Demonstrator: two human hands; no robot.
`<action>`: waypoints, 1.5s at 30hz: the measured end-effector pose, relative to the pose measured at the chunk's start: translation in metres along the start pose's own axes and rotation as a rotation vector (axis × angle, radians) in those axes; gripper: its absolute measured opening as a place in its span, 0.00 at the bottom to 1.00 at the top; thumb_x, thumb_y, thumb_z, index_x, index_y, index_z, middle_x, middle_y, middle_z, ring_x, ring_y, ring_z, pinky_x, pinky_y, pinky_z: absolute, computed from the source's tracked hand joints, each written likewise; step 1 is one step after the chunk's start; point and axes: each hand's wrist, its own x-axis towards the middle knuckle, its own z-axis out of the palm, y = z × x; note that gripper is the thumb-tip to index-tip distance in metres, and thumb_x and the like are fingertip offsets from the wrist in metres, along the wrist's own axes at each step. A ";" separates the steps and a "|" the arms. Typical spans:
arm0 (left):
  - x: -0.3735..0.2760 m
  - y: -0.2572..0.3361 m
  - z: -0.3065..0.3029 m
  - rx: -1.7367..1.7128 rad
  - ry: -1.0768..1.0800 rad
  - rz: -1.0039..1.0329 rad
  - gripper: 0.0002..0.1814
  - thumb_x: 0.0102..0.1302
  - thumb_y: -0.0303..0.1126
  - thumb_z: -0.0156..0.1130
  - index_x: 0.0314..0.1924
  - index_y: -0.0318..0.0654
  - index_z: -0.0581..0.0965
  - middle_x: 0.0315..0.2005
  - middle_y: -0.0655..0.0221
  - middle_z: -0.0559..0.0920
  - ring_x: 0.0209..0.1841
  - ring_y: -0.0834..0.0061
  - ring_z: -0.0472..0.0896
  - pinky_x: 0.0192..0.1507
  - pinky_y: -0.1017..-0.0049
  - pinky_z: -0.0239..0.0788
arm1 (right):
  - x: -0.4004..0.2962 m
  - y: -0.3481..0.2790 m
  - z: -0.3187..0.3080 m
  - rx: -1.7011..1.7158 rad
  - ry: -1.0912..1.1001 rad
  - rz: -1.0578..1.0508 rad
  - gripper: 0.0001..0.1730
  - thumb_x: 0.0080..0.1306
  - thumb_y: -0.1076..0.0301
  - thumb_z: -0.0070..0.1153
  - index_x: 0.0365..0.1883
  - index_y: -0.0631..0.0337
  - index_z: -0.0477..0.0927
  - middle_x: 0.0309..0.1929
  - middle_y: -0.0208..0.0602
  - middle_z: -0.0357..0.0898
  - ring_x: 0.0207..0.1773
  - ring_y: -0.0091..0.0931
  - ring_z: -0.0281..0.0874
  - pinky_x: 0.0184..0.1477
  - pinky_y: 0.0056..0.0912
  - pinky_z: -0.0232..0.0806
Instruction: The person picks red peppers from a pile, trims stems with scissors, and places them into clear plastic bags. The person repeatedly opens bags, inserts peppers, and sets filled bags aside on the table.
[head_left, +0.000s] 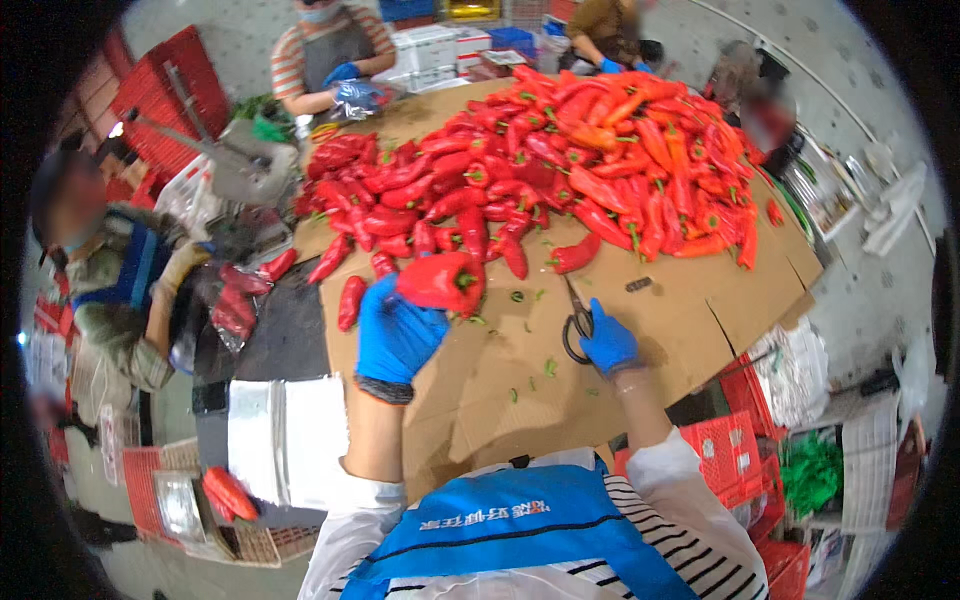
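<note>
My left hand (400, 330), in a blue glove with a dark cuff, grips a large red pepper (441, 281) whose green stem end points to the right. My right hand (611, 337), also blue-gloved, has its fingers in the handle loops of dark-handled scissors (577, 322); their blades point away from me over the cardboard. Beyond both hands a big heap of red peppers (525, 165) covers the far part of the cardboard sheet (480, 420). One loose red pepper (576, 253) lies just past the scissors. Bits of green stem (551, 367) are scattered between my hands.
Stacks of clear plastic bags (315, 442) lie at the left on a black surface. A person at the left holds bagged peppers (234, 315); another, in a striped shirt, handles a plastic bag at the far side. More people stand beyond the heap. Red crates (720, 450) stand at right.
</note>
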 end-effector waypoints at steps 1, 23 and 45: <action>-0.005 -0.005 -0.005 -0.060 -0.041 -0.038 0.19 0.66 0.42 0.56 0.53 0.40 0.76 0.53 0.65 0.80 0.55 0.68 0.78 0.53 0.65 0.72 | -0.008 -0.001 -0.003 -0.022 -0.007 -0.042 0.36 0.59 0.58 0.57 0.64 0.61 0.65 0.42 0.60 0.79 0.44 0.50 0.79 0.44 0.55 0.70; -0.040 -0.011 0.005 -0.194 0.074 0.106 0.30 0.64 0.47 0.56 0.62 0.39 0.70 0.57 0.61 0.77 0.53 0.64 0.77 0.49 0.67 0.72 | -0.065 -0.154 -0.080 0.959 -0.214 -0.586 0.34 0.55 0.73 0.66 0.61 0.59 0.69 0.43 0.35 0.73 0.41 0.27 0.74 0.43 0.33 0.70; -0.041 -0.010 0.011 -0.174 0.108 0.105 0.29 0.63 0.45 0.57 0.61 0.37 0.70 0.57 0.62 0.77 0.54 0.64 0.78 0.51 0.66 0.72 | -0.056 -0.170 -0.096 0.375 0.077 -0.610 0.26 0.53 0.71 0.64 0.53 0.50 0.77 0.33 0.37 0.77 0.30 0.34 0.78 0.30 0.36 0.70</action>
